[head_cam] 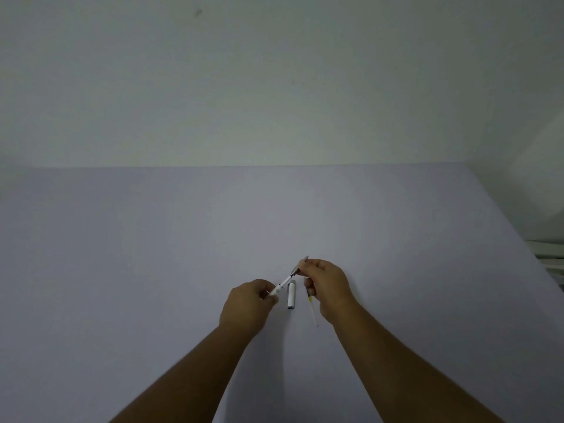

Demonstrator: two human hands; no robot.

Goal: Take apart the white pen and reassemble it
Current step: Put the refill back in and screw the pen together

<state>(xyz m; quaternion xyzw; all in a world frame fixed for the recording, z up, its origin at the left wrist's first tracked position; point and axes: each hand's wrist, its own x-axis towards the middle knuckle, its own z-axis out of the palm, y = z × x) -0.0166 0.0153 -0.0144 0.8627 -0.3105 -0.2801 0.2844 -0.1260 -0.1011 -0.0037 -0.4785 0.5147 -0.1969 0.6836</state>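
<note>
The white pen barrel [283, 283] slants up to the right above the table. My left hand [248, 303] pinches its lower end. My right hand [328, 286] pinches the grey tip section [300, 265] at the barrel's upper end. The white pen cap [291, 296] lies on the table between my hands, upright in the view. The thin ink refill [312, 303], with a yellowish band, lies just right of the cap, partly under my right hand.
The pale lilac table [152, 254] reaches back to a white wall [274, 87]. Its right edge runs diagonally past my right forearm, with white slats [549, 254] beyond it.
</note>
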